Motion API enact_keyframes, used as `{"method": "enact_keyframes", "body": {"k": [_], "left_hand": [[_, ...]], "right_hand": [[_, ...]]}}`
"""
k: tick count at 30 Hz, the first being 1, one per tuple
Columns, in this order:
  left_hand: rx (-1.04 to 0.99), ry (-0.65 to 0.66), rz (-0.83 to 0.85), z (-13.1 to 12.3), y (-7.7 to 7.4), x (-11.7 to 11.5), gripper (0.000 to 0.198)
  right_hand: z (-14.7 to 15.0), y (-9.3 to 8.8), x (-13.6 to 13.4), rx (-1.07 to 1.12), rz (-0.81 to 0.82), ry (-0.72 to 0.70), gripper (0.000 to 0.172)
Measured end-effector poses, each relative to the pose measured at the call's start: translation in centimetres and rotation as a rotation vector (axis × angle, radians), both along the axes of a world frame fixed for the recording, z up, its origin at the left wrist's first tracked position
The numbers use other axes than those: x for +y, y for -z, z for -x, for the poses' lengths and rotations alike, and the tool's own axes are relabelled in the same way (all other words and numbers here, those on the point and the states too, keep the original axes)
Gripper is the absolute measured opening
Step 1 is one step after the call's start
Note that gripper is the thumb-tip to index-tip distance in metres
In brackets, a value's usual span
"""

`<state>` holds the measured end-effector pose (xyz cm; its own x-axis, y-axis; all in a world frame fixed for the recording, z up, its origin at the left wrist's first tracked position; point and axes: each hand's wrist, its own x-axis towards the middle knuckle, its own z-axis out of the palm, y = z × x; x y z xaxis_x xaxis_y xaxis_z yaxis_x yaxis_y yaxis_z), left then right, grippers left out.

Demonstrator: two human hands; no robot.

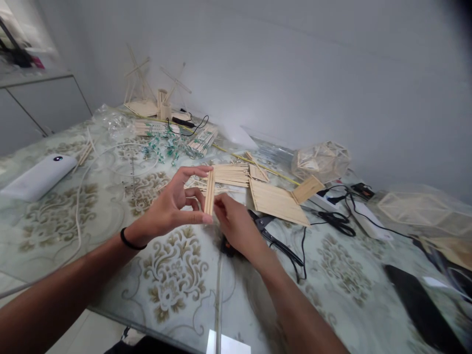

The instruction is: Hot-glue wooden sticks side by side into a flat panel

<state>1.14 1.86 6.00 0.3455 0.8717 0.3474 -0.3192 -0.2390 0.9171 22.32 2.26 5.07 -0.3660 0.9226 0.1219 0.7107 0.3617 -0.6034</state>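
My left hand (pixel 171 197), a dark band on its wrist, grips a small panel of wooden sticks (pixel 210 192) upright by its two ends, between thumb and fingers. Close against the panel's right side is my right hand (pixel 238 221), with its fingers curled together. Its fingertips are partly hidden, so what they pinch, if anything, does not show. Beyond the hands lies a row of loose sticks (pixel 232 173). To the right rests a larger flat stick panel (pixel 278 201) with a smaller piece (pixel 309 189) standing at its edge. Black-handled pliers (pixel 282 245) lie beside my right forearm.
A white power bank (pixel 39 177) lies left beside a white cable (pixel 79 211). Plastic-wrapped stick bundles (pixel 202 140) and stick frames (pixel 142 83) are at the back. On the right are wrapped stick models (pixel 322 161), black cords (pixel 337 222) and a dark phone-like slab (pixel 420 305).
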Motion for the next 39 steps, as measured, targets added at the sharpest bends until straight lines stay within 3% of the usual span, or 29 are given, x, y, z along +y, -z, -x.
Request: {"method": "enact_keyframes", "body": {"k": [4, 7, 11, 16, 21, 32, 39], "left_hand": [[0.061, 0.066, -0.129, -0.7, 0.3, -0.9, 0.072], [0.138, 0.096, -0.194, -1.3, 0.6, -1.7, 0.076], [0.207, 0.108, -0.242, -1.8, 1.0, -2.5, 0.077], [0.286, 0.112, -0.272, -2.2, 1.4, -2.9, 0.074], [0.306, 0.121, -0.293, -2.5, 1.1, -3.3, 0.074], [0.297, 0.149, -0.386, -3.0, 0.8, -3.6, 0.079], [0.308, 0.16, -0.417, -3.2, 0.8, -3.7, 0.076]], "right_hand": [[-4.6, -1.0, -3.2, 0.265, 0.025, 0.107, 0.019], [-6.9, -0.7, -5.1, 0.71, 0.16, 0.203, 0.021], [-8.0, 0.2, -6.2, 0.981, 0.237, 0.136, 0.019], [-7.2, 0.0, -6.6, 1.09, 0.357, 0.131, 0.026], [-6.0, -1.1, -7.3, 1.152, 0.429, 0.171, 0.047], [-5.0, -1.0, -7.9, 1.213, 0.343, 0.232, 0.041], [-4.2, -1.4, -8.1, 1.184, 0.317, 0.252, 0.046]]}}
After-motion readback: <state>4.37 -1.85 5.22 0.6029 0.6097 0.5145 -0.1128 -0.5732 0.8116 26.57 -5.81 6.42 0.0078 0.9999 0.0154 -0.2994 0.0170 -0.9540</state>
